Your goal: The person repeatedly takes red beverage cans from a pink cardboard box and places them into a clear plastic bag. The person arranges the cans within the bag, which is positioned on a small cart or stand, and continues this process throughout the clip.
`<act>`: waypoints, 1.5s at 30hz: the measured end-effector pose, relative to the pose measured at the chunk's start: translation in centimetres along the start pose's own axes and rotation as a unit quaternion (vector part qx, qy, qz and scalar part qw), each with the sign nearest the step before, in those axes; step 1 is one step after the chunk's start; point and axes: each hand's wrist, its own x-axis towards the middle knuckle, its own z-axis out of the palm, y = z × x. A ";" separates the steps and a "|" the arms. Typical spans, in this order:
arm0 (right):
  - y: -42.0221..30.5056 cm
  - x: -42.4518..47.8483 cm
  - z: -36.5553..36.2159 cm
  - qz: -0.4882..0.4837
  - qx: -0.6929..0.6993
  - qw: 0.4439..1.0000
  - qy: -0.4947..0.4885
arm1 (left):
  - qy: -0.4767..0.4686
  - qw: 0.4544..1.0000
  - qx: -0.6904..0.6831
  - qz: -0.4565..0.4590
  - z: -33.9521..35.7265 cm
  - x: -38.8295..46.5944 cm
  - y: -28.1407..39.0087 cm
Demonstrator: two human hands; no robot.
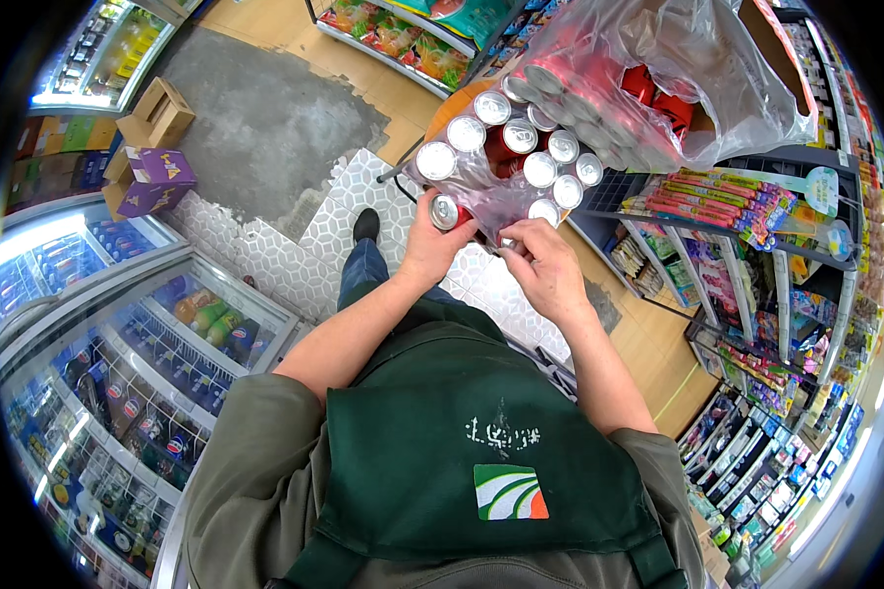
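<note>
My left hand [436, 239] is closed around a red drink can [446, 212] with a silver top, at the near edge of a pack of similar cans [519, 137]. Torn clear plastic wrap [479, 188] covers part of the pack, whose cans stand upright on an orange-rimmed round surface [436, 121]. At the near right edge, my right hand [544, 266] has its fingers bent against the wrap and another can's top, partly hidden by them. Behind the pack lies a larger bundle in clear plastic [597, 96], with more red cans inside.
Glass-door drink coolers [214, 294] line the left side. A purple carton [158, 180] and a brown cardboard box [163, 114] sit beyond them. Snack racks [781, 258] stand close on the right, and a shelf of packaged goods [394, 44] is ahead. Patchy tiles [295, 254] cover the floor.
</note>
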 end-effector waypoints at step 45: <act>0.7 0.3 -0.1 -0.003 0.008 1.000 -0.006 | -0.067 0.839 0.432 0.326 -2.7 -0.7 0.1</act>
